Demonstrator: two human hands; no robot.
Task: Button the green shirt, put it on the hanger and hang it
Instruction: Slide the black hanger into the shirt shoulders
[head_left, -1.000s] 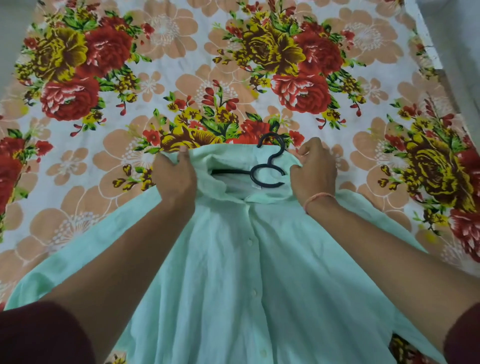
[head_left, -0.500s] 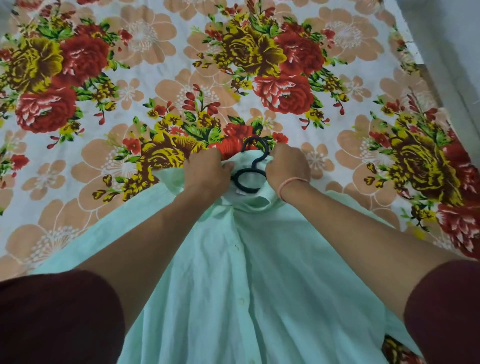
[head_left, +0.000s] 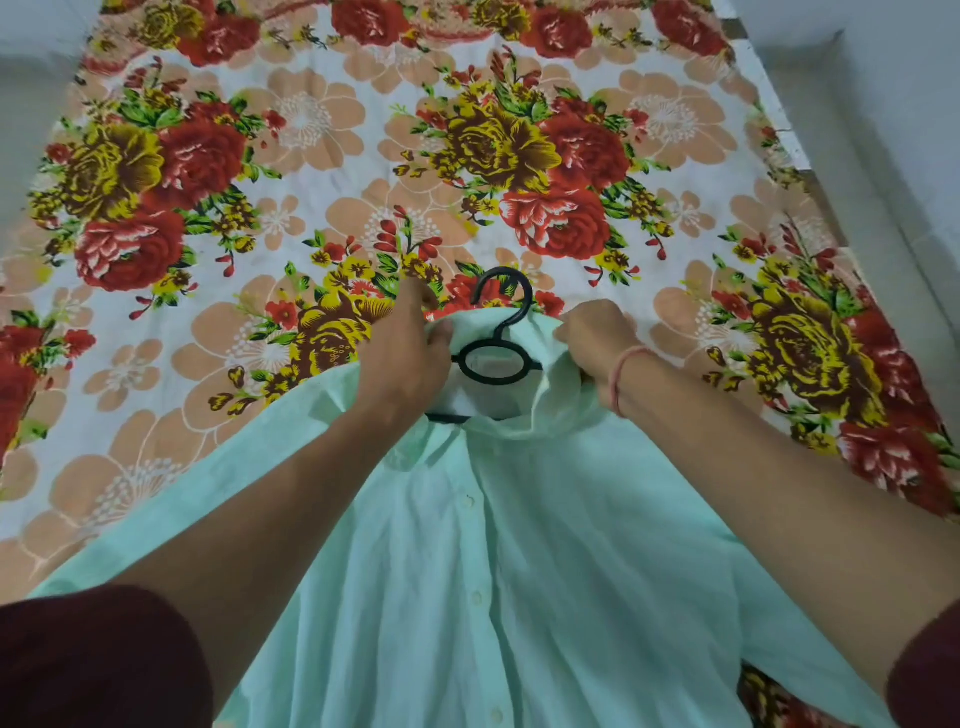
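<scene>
- Nearest the camera, dark maroon sleeves covered both upper arms at the bottom corners of the view.
- The green shirt lay front-up on the bed, its long axis running near to far: hem end toward the person (cut off by the bottom edge), collar at the far end.
- A row of white buttons ran up the middle of the shirt, and the front looked closed along it.
- Both bare forearms reached forward over the shirt and converged on the collar.
- The left hand, knuckles up, had its fingers curled onto the collar's left edge, gripping the fabric.
- The right hand, with a pinkish thread round the wrist, pinched the collar's right edge.
- Between the hands, the black hanger stuck out of the neck opening; its ring lay inside the collar and its hook pointed away from the person, the open side facing left.
- The hanger's arms were hidden under the cloth, apart from a short dark bar by the left wrist.
- Beyond, the floral bedsheet of red, yellow and peach blooms stretched to the far edge.
</scene>
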